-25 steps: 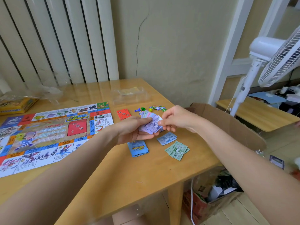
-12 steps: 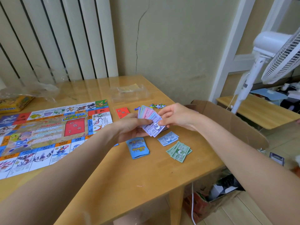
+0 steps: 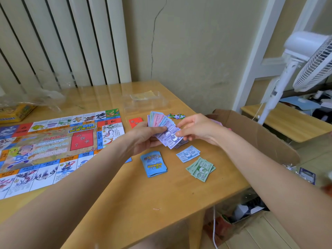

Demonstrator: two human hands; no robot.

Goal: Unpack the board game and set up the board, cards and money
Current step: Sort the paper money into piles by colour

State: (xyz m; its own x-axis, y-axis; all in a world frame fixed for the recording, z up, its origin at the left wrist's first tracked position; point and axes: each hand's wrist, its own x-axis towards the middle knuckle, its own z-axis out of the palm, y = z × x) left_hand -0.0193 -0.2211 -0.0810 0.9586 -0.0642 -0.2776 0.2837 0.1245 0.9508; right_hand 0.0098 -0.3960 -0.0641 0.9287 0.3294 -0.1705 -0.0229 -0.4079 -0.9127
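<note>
- Progress looks past the halfway mark, judging from how things lie on the desk (image 3: 161,203).
- Board (image 3: 53,150) is unfolded flat at about 9 o'clock from the hands, its colourful squares facing up; that part seems done.
- Blue card deck (image 3: 154,163) sits stacked just below the hands at 6 o'clock, and a red card deck (image 3: 135,121) lies at about 11 o'clock, near the board's corner.
- Two money piles are already sorted: blue notes (image 3: 188,153) at 5 o'clock and green notes (image 3: 201,168) just beyond them, close together but apart.
- Left hand (image 3: 143,136) grips a fanned bundle of mixed notes (image 3: 164,128), thumb across the top.
- Right hand (image 3: 195,129) pinches the front purple note of that fan between thumb and fingertips, so both hands are clamped on the bundle.
- Pink, blue and purple notes remain in the fan, so sorting the money into piles is the step in hand and the main work left.
- Small coloured game pieces (image 3: 177,116) lie at 12 o'clock, and a clear plastic tray (image 3: 145,103) stands beyond them.
- Yellow game box (image 3: 16,112) rests at the far 10 o'clock edge.
</note>
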